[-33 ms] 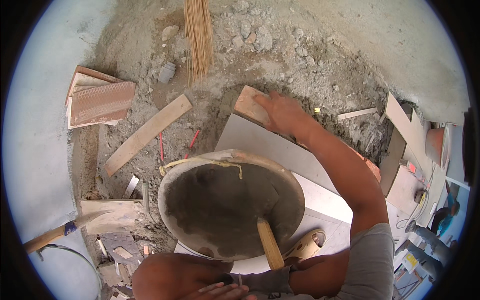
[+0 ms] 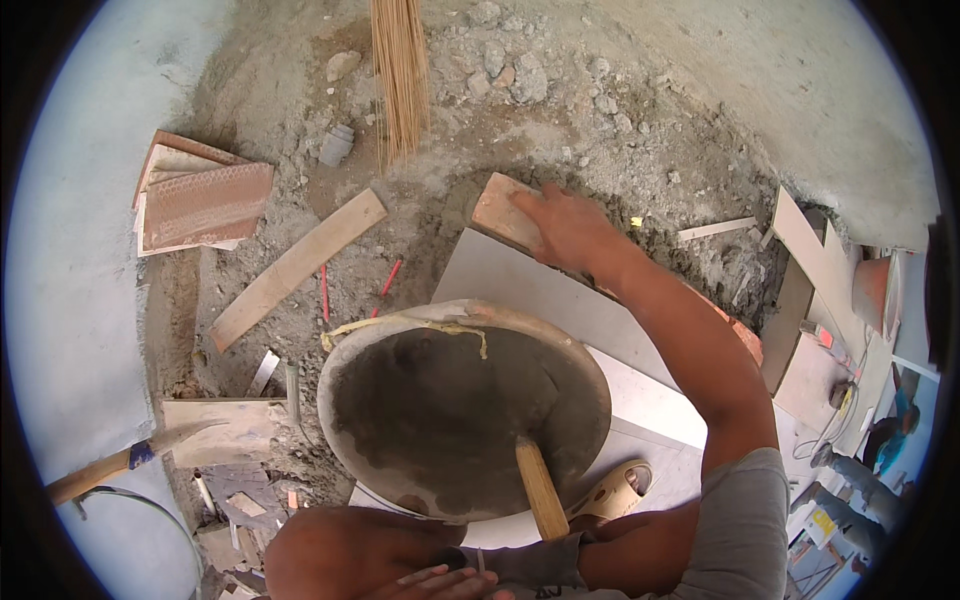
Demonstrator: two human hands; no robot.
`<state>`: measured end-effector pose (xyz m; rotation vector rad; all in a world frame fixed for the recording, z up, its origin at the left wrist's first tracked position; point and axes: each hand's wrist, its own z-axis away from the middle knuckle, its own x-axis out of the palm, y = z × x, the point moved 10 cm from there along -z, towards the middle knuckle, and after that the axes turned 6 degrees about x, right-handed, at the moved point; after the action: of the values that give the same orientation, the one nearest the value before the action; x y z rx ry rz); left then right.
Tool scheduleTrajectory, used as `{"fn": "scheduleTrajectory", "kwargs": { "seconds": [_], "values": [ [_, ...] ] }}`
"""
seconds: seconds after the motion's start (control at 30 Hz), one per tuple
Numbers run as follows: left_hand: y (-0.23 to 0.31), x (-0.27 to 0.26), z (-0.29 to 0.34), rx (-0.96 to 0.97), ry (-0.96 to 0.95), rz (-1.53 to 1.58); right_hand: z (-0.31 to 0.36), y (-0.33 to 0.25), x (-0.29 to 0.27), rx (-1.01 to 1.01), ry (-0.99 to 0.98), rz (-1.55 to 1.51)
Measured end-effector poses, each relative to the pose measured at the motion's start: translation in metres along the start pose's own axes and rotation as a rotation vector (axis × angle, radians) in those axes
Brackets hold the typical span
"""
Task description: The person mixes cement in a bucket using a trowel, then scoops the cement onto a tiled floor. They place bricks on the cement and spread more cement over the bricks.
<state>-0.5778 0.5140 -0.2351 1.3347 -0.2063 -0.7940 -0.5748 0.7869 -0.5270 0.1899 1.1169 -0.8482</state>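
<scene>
At the far edge of a grey floor tile, my right hand wraps over a long, scuffed orange-brown wooden beam. The beam runs along that tile edge, partly hidden by my forearm, and shows again further right. Down at the lower edge lies my left hand, fingers stretched and nothing visible in them, close to my bent leg. Between my arms and the tile stands a round basin of dark wet mortar. A wooden handle sticks out of the mortar toward me.
Rough rubble ground spreads beyond the tile, with a straw broom, a tile strip and stacked tiles. A wooden tool handle lies at left. A bucket and another person's legs are at right.
</scene>
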Motion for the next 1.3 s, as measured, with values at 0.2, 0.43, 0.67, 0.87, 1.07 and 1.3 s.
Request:
{"fn": "scheduleTrajectory", "kwargs": {
  "seconds": [0.2,0.43,0.67,0.87,1.07,1.3],
  "values": [
    [0.0,-0.009,-0.001,0.007,0.056,-0.042,0.006,0.015,0.001,0.02,0.017,0.004],
    [0.004,-0.005,-0.008,0.024,0.081,-0.048,0.003,0.009,0.003,0.006,-0.003,-0.027],
    [0.013,0.007,-0.005,0.028,0.065,-0.029,-0.001,0.007,0.008,-0.002,0.068,-0.004],
    [0.021,0.006,0.0,0.041,0.068,-0.019,-0.001,0.006,0.002,0.024,0.028,-0.011],
    [0.023,0.009,0.006,0.062,0.062,-0.049,0.001,0.007,0.008,0.0,0.07,0.012],
    [0.021,0.009,0.002,0.073,0.041,-0.034,0.005,0.008,0.008,0.061,0.075,-0.03]
  ]
}}
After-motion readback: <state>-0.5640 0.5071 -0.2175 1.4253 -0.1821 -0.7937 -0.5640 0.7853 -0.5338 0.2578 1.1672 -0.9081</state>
